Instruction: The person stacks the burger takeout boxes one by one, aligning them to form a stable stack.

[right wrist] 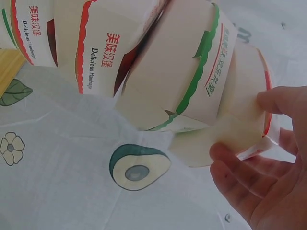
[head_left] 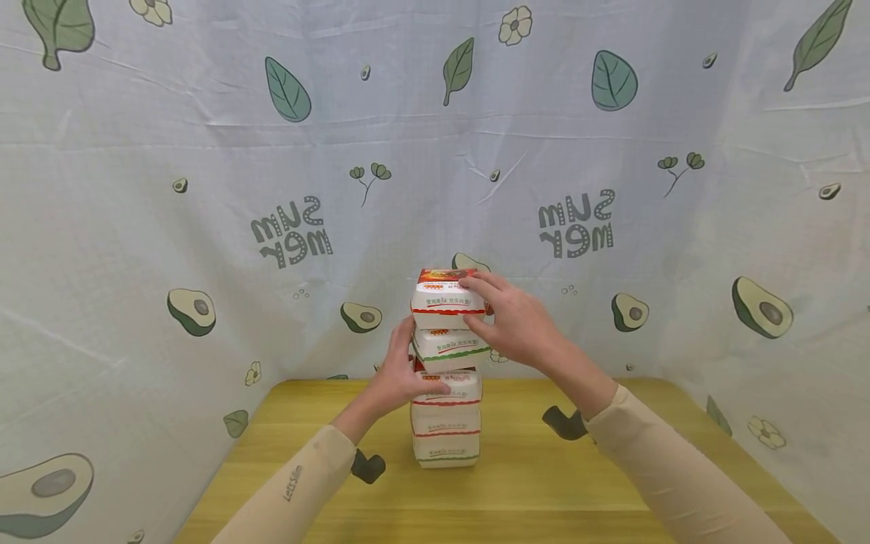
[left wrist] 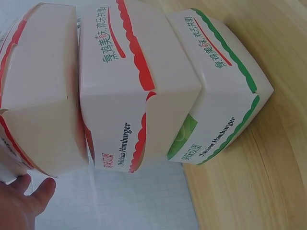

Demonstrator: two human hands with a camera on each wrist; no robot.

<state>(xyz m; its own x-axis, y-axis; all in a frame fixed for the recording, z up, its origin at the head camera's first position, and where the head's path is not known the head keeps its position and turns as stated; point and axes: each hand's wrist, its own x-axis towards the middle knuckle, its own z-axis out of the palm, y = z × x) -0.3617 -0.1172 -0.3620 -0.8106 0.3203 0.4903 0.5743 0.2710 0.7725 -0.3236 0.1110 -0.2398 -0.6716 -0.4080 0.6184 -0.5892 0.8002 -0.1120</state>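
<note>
Several white hamburger boxes stand stacked in one column. The top hamburger box (head_left: pixel 448 310), with red trim, sits slightly askew on a green-trimmed box (head_left: pixel 454 348) that is turned out of line with those below. My right hand (head_left: pixel 519 321) grips the top box at its right side, fingers over the upper edge and thumb low on the front. At the stack's left side is my left hand (head_left: pixel 397 374), its thumb stretched across the front of the red-trimmed third box (head_left: pixel 464 391) and its fingers pointing up beside the green-trimmed one. The bottom box (left wrist: pixel 220 86) has green trim.
The stack stands on a yellow wood-grain table (head_left: pixel 544 491). Behind and at both sides hangs a pale curtain (head_left: pixel 435 211) printed with avocados and leaves. Dark wrist-worn pieces (head_left: pixel 368 467) show beside both forearms.
</note>
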